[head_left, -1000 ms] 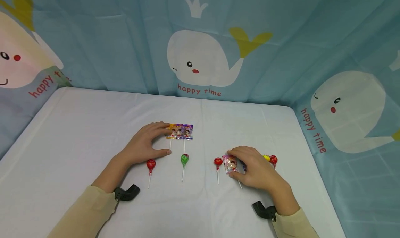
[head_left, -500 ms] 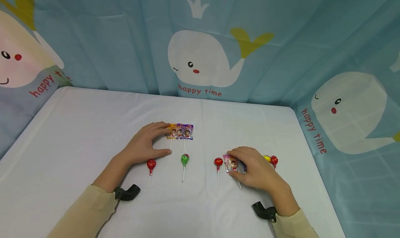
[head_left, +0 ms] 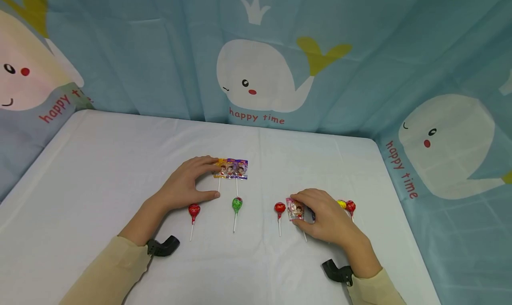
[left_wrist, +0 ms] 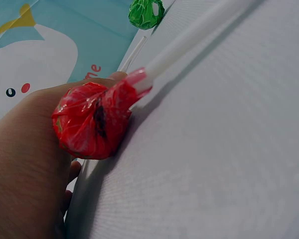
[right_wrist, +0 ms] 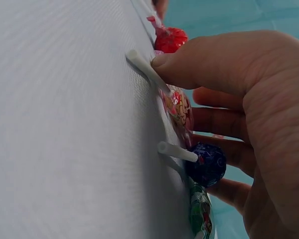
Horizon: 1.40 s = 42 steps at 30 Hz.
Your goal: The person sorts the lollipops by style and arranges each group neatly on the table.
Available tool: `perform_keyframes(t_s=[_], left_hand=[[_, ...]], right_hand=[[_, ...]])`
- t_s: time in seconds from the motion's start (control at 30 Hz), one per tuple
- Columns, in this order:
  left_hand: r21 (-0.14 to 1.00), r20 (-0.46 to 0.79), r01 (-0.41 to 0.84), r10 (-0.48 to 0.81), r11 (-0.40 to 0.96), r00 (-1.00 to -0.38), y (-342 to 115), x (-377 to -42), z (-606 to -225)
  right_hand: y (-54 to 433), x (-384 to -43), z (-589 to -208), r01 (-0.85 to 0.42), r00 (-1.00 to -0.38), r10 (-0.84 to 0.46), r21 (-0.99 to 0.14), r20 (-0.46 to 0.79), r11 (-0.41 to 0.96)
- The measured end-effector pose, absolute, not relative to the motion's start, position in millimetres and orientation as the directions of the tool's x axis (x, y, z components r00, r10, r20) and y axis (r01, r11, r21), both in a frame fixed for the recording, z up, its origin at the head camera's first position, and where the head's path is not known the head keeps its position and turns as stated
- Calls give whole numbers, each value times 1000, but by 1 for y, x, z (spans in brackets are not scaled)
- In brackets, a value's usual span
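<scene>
In the head view my left hand [head_left: 182,185] rests by a row of flat wrapped lollipops [head_left: 232,169], its fingers reaching over the orange end, thumb beside a stick. A red round lollipop [head_left: 194,210] lies below that thumb, large in the left wrist view. Further right lies a green round lollipop [head_left: 237,204]. My right hand [head_left: 326,216] holds a pink flat lollipop [head_left: 296,209] between thumb and fingers, low at the white cloth. Beneath this hand a dark blue round lollipop [right_wrist: 207,164] and a green wrapper [right_wrist: 199,211] show in the right wrist view.
Left of the pink lollipop lies another red round lollipop [head_left: 279,207]. A yellow lollipop [head_left: 342,203] and a red one [head_left: 350,206] show beyond the right hand. The white tablecloth [head_left: 120,162] ends at a blue whale-print curtain [head_left: 168,65].
The pink flat lollipop has turned slightly in my right hand, its stick end swinging a little left. My left hand stays in place.
</scene>
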<state>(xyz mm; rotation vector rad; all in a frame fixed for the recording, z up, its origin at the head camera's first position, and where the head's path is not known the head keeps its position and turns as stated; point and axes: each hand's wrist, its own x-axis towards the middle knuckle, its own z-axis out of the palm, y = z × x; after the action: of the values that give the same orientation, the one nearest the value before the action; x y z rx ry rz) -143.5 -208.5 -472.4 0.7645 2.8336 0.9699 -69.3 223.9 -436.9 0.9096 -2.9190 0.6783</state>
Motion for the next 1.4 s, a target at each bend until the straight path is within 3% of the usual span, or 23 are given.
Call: perform_keyframes(t_s=[1.4], left_hand=[[585,108,441,474,681,-874,-208,-143,-472]], right_hand=[[223,-74,-444,-620,-784,-551,-369,285,692]])
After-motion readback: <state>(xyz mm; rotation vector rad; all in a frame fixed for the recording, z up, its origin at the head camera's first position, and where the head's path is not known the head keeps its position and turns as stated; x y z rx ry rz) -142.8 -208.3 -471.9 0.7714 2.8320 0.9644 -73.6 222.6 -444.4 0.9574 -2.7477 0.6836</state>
